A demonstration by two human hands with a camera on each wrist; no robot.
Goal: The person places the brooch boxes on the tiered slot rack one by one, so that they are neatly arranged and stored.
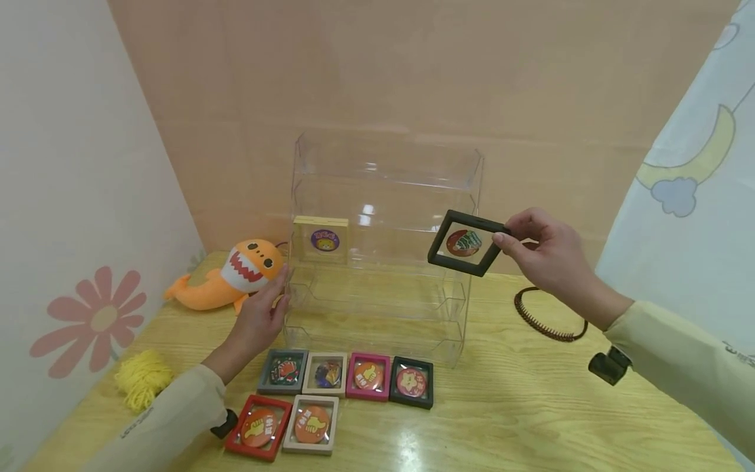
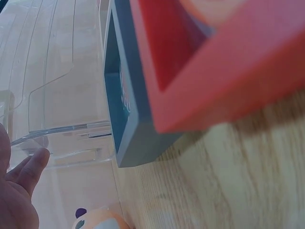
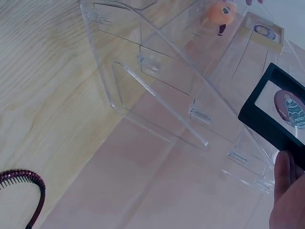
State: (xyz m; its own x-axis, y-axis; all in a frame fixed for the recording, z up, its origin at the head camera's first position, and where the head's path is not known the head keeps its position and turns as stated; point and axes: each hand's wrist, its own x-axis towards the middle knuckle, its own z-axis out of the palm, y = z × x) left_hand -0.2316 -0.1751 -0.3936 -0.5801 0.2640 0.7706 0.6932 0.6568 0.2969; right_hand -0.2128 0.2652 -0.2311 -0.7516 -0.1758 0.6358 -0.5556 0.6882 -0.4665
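My right hand (image 1: 545, 252) pinches a black square display frame (image 3: 267, 114) by its right corner, thumb in front. Inside it is a round red badge (image 1: 464, 243) with a Christmas tree. The frame is tilted before the right part of a clear acrylic tiered rack (image 1: 377, 178). A pale yellow frame (image 1: 321, 221) with a purple bear badge stands at the left of a middle tier. My left hand (image 1: 259, 318) touches the rack's left side with fairly straight fingers; its fingers (image 2: 31, 171) lie by the clear side panel in the left wrist view.
On the wooden table (image 1: 501, 419), before the rack, lie grey (image 1: 282, 372), beige (image 1: 324, 374), pink (image 1: 368, 377), black (image 1: 411, 382), red (image 1: 258, 427) and light (image 1: 310, 425) badge frames. An orange shark plush (image 1: 230, 282) and yellow yarn (image 1: 143, 378) are left; a dark toothed headband (image 1: 548, 328) is right.
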